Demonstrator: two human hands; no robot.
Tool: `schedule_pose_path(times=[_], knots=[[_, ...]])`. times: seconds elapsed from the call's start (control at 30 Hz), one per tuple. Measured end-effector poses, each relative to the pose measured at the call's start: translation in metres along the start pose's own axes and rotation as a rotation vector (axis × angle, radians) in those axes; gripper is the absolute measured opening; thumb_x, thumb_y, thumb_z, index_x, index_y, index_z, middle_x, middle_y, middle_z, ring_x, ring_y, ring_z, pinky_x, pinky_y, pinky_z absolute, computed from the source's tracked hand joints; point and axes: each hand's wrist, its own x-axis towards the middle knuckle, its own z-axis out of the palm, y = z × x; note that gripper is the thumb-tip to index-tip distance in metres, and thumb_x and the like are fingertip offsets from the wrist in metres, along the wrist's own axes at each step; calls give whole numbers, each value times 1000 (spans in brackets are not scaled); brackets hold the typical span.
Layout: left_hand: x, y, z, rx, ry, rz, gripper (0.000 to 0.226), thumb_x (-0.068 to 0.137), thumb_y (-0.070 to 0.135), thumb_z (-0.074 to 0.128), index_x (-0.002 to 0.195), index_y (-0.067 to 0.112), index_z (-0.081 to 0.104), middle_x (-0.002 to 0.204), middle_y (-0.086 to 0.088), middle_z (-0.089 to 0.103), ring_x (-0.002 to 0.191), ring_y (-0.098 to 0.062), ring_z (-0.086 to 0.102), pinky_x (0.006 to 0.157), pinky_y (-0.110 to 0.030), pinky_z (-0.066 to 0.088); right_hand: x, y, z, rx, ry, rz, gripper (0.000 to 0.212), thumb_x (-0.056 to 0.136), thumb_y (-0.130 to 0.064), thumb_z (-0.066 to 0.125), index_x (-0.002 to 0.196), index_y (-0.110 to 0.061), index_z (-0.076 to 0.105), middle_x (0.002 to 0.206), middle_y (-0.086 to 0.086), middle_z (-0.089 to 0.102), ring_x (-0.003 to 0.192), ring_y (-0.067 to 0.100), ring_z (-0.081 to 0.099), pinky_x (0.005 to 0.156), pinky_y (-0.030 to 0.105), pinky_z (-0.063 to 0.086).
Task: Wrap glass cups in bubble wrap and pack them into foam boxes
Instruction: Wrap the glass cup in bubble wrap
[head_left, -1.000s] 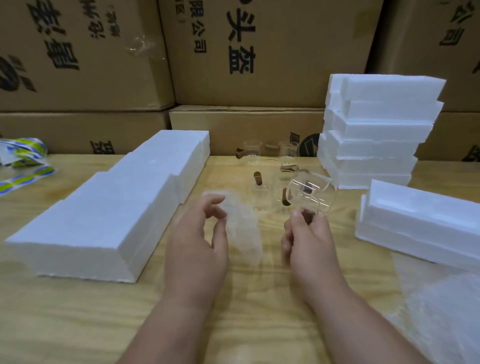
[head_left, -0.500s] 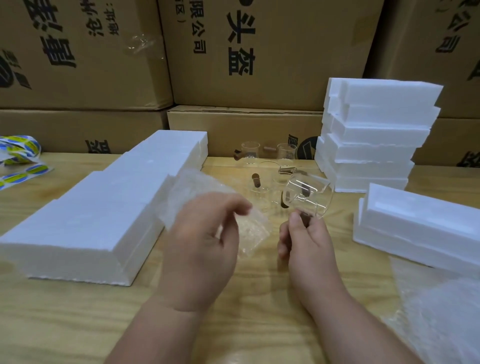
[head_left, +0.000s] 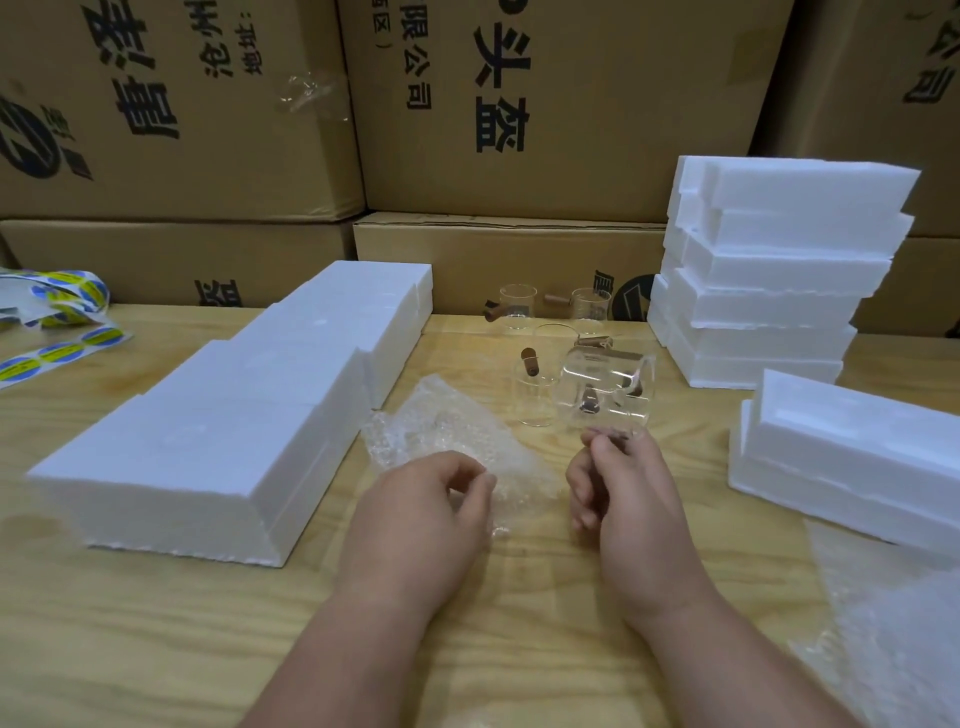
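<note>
My right hand (head_left: 623, 493) pinches the rim of a clear glass cup (head_left: 605, 392) with a brown wooden handle, holding it tilted just above the table. My left hand (head_left: 426, 514) grips the near edge of a bubble wrap sheet (head_left: 452, 426) that lies spread on the wood, left of the cup. Several more glass cups (head_left: 540, 332) with wooden handles stand behind, near the back of the table. Closed white foam boxes (head_left: 234, 410) lie in a row at the left.
A stack of foam boxes (head_left: 769, 270) rises at the back right, and two more foam pieces (head_left: 852, 457) lie at the right. More bubble wrap (head_left: 893, 623) sits at the near right. A sticker roll (head_left: 57, 301) lies far left. Cardboard cartons (head_left: 519, 104) wall the back.
My left hand has lowered the bubble wrap sheet from the air and spread it flat on the table. My right hand keeps the cup, almost still.
</note>
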Motion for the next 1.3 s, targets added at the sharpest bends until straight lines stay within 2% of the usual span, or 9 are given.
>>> schedule_pose_path(times=[0.17,0.33,0.57,0.73,0.9,1.0,1.13,1.2,1.3], knots=[[2,3,-1,-33,138,-19,16,92,47,66,76,46,64,85,22,66,82,6,59,65,-13,39,-5,2,1,-204,-140,-152,16,94,-38,51,88,-28,62,70,2,59,59,13,48,57,21,43],[5,1,-1,-233,168,-86,24,93,39,67,69,39,67,72,37,65,73,14,61,58,-3,40,-10,4,4,-390,-319,-209,20,94,-38,55,81,-23,60,69,-9,58,62,3,49,62,18,40],[12,-4,-2,-585,345,-232,13,94,36,69,84,29,73,77,28,72,70,4,68,57,-11,45,-9,7,2,-662,-279,-184,17,91,-44,54,88,-30,63,70,-17,61,65,4,53,61,22,44],[7,5,-5,-476,365,-89,16,95,38,67,80,39,68,80,29,68,75,4,63,60,-3,41,-11,6,4,-904,-272,-183,21,96,-48,53,83,-32,57,76,-16,61,72,9,56,64,33,48],[0,13,-1,-316,365,262,12,96,28,69,87,37,70,89,19,64,82,-8,61,70,-8,41,-8,4,4,-939,-203,-155,26,98,-48,51,81,-29,55,72,-10,61,69,9,56,66,38,50],[-5,19,5,-292,287,404,6,91,28,69,92,31,74,90,18,64,82,-6,61,71,-8,42,-6,3,5,-883,-198,-123,26,101,-45,48,83,-31,60,75,-10,64,71,7,59,69,38,51],[-9,21,11,-284,199,458,7,90,34,67,89,32,74,82,19,63,79,-6,60,70,-10,42,-2,-4,2,-536,-112,-46,40,104,-22,48,72,-35,67,61,-19,61,59,0,56,54,13,41],[-9,22,13,-282,155,458,6,89,34,69,86,32,74,81,17,65,77,-8,60,69,-11,43,0,-8,0,-261,-44,117,42,104,-23,49,64,-29,60,52,-13,43,47,6,39,44,18,30],[-11,25,16,-297,48,465,9,90,31,68,82,31,74,81,19,68,78,-11,62,70,-20,48,8,-9,0,77,41,277,27,105,-27,49,97,-7,66,62,7,49,51,17,43,47,30,33]])
